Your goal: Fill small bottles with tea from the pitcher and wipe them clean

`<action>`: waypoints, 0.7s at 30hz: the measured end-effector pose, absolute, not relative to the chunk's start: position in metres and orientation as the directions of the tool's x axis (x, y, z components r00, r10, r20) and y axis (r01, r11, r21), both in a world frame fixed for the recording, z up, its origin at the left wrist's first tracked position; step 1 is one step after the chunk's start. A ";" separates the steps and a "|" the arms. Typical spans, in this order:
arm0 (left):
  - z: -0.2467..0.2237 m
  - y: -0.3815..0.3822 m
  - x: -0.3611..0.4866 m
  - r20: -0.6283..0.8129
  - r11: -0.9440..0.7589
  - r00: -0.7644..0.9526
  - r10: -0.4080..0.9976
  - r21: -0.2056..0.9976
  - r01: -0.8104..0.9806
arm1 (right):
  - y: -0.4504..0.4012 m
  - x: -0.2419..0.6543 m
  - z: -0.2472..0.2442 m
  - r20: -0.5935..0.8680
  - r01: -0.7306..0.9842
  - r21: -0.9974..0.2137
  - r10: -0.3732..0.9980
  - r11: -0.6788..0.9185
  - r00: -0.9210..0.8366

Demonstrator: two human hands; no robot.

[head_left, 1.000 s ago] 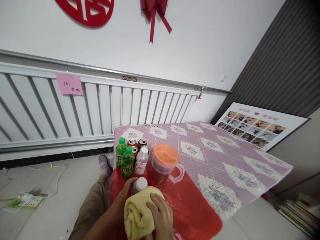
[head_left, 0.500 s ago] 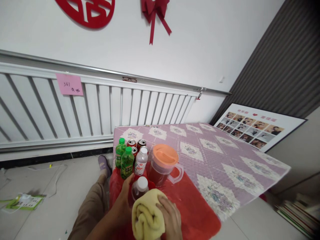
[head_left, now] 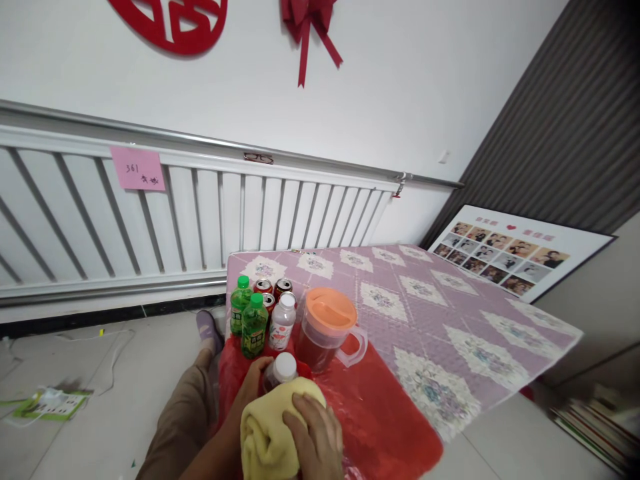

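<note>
My right hand (head_left: 316,433) is closed over a rolled yellow towel (head_left: 273,427) at the bottom centre. Behind the towel, my left hand (head_left: 254,385) wraps the side of a clear bottle with a white cap (head_left: 285,365); the towel hides part of that hand and the bottle's lower half. The towel lies against the bottle. Just beyond stand two green bottles (head_left: 254,330), a white-capped bottle with a white label (head_left: 282,327), several drink cans (head_left: 283,287) and a clear pitcher with an orange lid (head_left: 331,310). A red sheet (head_left: 385,413) lies under them.
The purple patterned cover (head_left: 400,293) spreads to the right. A white radiator (head_left: 290,213) runs along the wall behind. A photo board (head_left: 515,257) leans at the right, and books (head_left: 595,427) are stacked at the lower right. My leg (head_left: 175,413) is at the left.
The yellow towel and my right hand have moved left, towards me and across my left hand. The bottle stays in my left hand's grip, now more covered.
</note>
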State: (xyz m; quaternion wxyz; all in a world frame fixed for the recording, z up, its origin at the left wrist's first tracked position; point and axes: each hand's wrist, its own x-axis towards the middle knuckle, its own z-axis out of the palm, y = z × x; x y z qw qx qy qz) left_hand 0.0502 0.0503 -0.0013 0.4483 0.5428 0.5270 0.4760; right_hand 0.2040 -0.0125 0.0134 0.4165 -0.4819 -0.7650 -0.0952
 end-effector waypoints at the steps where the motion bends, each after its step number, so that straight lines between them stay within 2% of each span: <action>1: -0.002 0.051 0.050 0.046 -0.042 -0.017 0.999 0.987 0.154 | -0.015 0.204 0.013 0.722 0.820 -0.254 0.665 0.512 -0.191; 6: -0.001 0.052 0.046 0.106 -0.104 -0.006 0.994 0.982 0.158 | -0.016 0.218 0.012 0.742 0.823 -0.232 0.641 0.519 -0.195; 9: 0.008 0.052 0.038 0.152 -0.167 0.122 0.981 0.979 0.118 | -0.008 0.237 0.016 0.777 0.818 -0.172 0.586 0.549 -0.230; 12: 0.019 0.054 0.031 0.128 -0.159 0.281 0.951 0.983 0.090 | 0.003 0.248 0.024 0.791 0.809 -0.088 0.535 0.581 -0.298; 14: 0.022 0.054 0.031 0.114 -0.145 0.318 0.941 0.986 0.076 | 0.007 0.245 0.028 0.785 0.817 -0.057 0.532 0.573 -0.318; 17: 0.016 0.054 0.036 0.115 -0.129 0.267 0.957 0.991 0.036 | 0.008 0.229 0.027 0.779 0.837 -0.096 0.564 0.539 -0.274; 21: -0.001 0.054 0.044 0.071 -0.077 0.103 0.992 0.995 0.057 | 0.000 0.211 0.019 0.757 0.834 -0.132 0.597 0.536 -0.263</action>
